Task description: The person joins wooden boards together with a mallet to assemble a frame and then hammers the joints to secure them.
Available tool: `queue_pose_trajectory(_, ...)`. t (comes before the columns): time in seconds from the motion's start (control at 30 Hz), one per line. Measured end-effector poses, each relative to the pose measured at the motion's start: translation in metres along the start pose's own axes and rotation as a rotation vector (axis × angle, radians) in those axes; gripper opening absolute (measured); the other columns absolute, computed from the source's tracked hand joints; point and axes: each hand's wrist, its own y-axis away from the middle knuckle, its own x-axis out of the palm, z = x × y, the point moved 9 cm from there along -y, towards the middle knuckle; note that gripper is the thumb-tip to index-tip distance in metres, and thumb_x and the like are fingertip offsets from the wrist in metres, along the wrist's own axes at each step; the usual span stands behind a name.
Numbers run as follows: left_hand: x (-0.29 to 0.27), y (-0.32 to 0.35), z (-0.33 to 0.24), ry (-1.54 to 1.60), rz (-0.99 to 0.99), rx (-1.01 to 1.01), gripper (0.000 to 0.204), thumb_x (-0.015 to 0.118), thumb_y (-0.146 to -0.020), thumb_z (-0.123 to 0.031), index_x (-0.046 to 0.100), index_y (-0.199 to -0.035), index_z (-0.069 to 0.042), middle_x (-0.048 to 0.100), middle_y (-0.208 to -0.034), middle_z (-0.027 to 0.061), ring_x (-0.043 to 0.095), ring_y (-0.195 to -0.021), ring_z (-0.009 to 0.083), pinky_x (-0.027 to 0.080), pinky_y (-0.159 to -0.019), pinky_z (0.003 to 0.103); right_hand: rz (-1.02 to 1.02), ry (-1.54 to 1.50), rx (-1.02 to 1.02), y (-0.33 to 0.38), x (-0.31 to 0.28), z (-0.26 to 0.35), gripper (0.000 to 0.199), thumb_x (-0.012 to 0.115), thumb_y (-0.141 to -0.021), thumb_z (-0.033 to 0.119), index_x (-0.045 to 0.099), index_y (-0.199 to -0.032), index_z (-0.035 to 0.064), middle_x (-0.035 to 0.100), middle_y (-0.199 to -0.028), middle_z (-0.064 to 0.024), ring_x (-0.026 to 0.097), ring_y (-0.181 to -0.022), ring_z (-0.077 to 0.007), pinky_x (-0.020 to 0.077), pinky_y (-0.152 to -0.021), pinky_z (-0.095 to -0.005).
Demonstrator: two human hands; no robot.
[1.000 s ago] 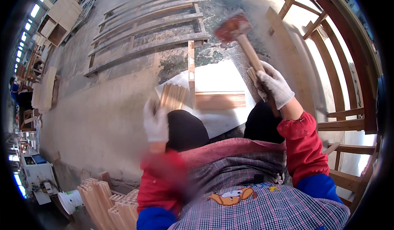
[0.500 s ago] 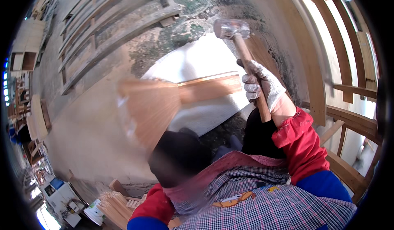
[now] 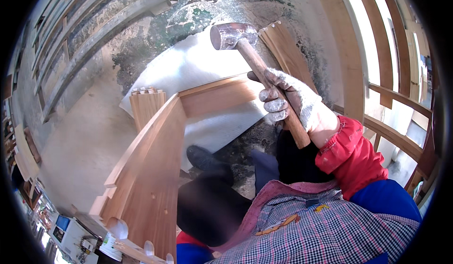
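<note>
One big wooden frame (image 3: 155,169) fills the lower left of your view: a broad reddish-brown board rises from the bottom edge toward the middle, where it meets a shorter cross board (image 3: 219,94) at a corner joint. Under that corner lies a white sheet (image 3: 198,66), spread over the mottled concrete floor (image 3: 80,136). Just beyond the sheet's far right corner rests a slatted wooden piece (image 3: 285,52), and a smaller panel with pegs along its top edge (image 3: 146,106) stands at the sheet's left edge, just behind the frame's long board. Your right hand (image 3: 290,99), in a soiled white glove, is closed firmly around the wooden handle of a mallet (image 3: 257,61); its dull metal-coloured head sits raised over the sheet, above the cross board and not touching it. Your left hand seems hidden below the frame, so its grip can't be told.
</note>
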Motion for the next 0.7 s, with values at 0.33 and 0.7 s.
queue_pose_trajectory(0.33,0.027,0.021,0.026,0.026,-0.084,0.045,0.045,0.056,-0.089,-0.035,0.057,-0.125,-0.008,0.059,-0.123,0.0195,0.057,-0.113,0.0316,0.046,-0.091,0.040,0.081,0.085,-0.056,0.048,-0.027,-0.011,0.035,0.054,-0.096,0.028,0.045,-0.120,0.0037,0.049,-0.069,-0.0009,0.046,-0.046,-0.0069,0.0407,-0.036,-0.0219)
queue_pose_trajectory(0.7,-0.018,0.039,0.093,-0.329,-0.079,0.061,0.050,0.057,-0.088,-0.038,0.056,-0.128,-0.008,0.058,-0.127,0.0199,0.056,-0.116,0.0317,0.046,-0.092,0.040,0.145,0.304,-0.397,0.108,-0.045,0.002,0.028,0.054,-0.096,0.032,0.055,-0.112,0.0096,0.047,-0.063,0.0024,0.044,-0.044,-0.0053,0.0400,-0.038,-0.0181)
